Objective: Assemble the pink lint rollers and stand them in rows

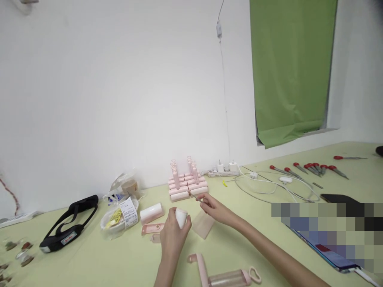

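My left hand (172, 235) is wrapped round a small white roll (181, 218), probably a lint roller refill, with one end showing. To its right, my right hand (214, 208) pinches a thin, dark, pointed tool (195, 197) whose exact kind is too small to tell; its tip points left, apart from the roll. A flat pale pink sheet (204, 224) lies under and beside my hands. Left of my left hand lie another white roll (152, 213) and a pink handle piece (152, 228). Nearest me is a pink lint roller frame with a clear cover (229, 278).
Several pink lint rollers (188, 187) are grouped by the wall. A power strip (223, 172) and white cables (269, 187) lie right of them, near red-handled tools (314, 168). On the left are a plastic tub (109, 227) and a black headset strap (72, 223). A phone (332, 253) lies right.
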Motion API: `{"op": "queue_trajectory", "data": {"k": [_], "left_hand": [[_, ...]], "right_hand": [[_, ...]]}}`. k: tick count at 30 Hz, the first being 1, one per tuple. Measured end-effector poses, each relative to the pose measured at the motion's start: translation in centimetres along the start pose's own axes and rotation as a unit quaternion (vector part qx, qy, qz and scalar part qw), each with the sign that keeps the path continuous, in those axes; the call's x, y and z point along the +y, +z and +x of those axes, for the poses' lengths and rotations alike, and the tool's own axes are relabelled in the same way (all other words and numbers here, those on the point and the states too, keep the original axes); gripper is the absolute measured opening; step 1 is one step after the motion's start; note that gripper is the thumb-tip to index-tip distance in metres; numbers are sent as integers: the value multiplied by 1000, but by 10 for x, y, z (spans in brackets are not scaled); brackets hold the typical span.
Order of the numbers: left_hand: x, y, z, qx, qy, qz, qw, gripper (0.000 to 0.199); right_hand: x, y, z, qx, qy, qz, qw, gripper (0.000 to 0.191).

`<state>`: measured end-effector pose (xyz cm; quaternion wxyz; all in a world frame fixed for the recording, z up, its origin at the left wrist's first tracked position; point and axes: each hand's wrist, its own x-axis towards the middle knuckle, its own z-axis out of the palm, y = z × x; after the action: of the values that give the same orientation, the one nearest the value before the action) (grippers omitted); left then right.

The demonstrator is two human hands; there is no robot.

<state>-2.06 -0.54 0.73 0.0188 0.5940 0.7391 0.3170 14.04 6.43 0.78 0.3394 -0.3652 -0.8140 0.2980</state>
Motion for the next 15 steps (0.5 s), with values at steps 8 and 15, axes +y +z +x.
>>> {"op": "queue_trajectory", "data": {"k": [8,15], "left_hand": [[13,23,21,18,155,81,984,26],[9,32,18,7,156,118,981,25]], "right_hand": [[4,-16,-38,53,-10,-94,994,31],[7,-10,-46,48,-23,-121,991,33]]}}
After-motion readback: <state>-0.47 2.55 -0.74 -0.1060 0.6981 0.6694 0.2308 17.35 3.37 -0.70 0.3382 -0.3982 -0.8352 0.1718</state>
